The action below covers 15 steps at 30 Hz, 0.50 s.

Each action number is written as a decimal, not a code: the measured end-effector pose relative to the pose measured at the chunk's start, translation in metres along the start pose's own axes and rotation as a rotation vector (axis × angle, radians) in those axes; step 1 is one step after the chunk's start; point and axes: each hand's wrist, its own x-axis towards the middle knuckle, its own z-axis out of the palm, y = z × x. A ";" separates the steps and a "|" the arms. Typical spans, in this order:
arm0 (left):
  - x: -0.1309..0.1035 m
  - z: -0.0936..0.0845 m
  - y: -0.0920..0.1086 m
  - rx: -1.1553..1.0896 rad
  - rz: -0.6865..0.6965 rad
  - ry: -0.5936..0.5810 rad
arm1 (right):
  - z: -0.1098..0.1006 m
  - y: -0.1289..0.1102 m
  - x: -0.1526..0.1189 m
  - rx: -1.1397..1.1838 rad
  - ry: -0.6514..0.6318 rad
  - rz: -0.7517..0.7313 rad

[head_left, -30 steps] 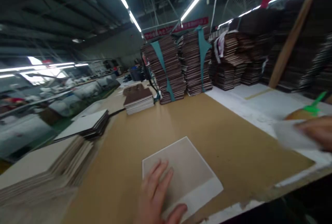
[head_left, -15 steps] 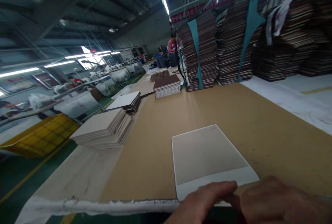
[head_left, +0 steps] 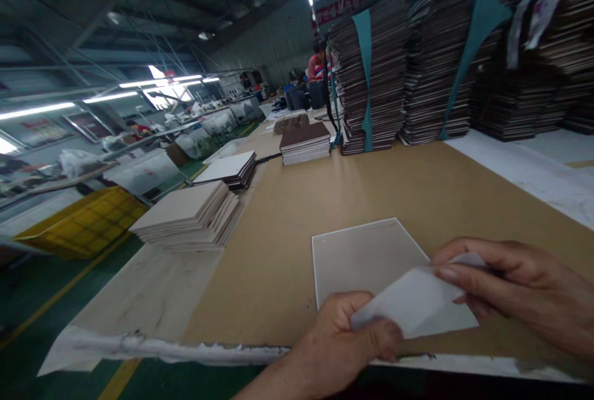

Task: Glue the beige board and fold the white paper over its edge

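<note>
A beige rectangular panel (head_left: 362, 255) with a thin white border lies flat on the table before me. Over its near part, a pale white sheet (head_left: 413, 304) is raised and bent between my hands. My left hand (head_left: 346, 332) pinches the sheet's left end, thumb on top. At its upper right corner, my right hand (head_left: 492, 276) grips it between thumb and fingers. Whether the raised sheet is joined to the panel is hidden by the sheet itself and my hands.
Beige boards (head_left: 185, 214) are stacked at the table's left edge, with white-topped boards (head_left: 227, 168) behind. A brown-topped stack (head_left: 304, 143) stands further back. Tall dark stacks (head_left: 371, 78) tied with teal strips rise behind. A yellow bin (head_left: 83, 221) is on the left. A person (head_left: 318, 66) is far off.
Both hands have come up from the table's near edge and moved apart, the right one further right and away. The white sheet is now lifted between them. The view has shifted slightly.
</note>
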 end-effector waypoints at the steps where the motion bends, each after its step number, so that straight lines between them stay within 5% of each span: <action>1: 0.003 -0.004 -0.004 0.011 0.003 0.049 | -0.002 0.006 0.003 0.026 -0.010 0.066; 8: 0.003 -0.034 -0.021 0.054 -0.041 0.321 | 0.000 0.054 0.006 0.175 -0.172 0.419; 15: 0.014 -0.050 -0.017 -0.115 -0.032 0.539 | 0.000 0.083 0.022 0.187 -0.140 0.540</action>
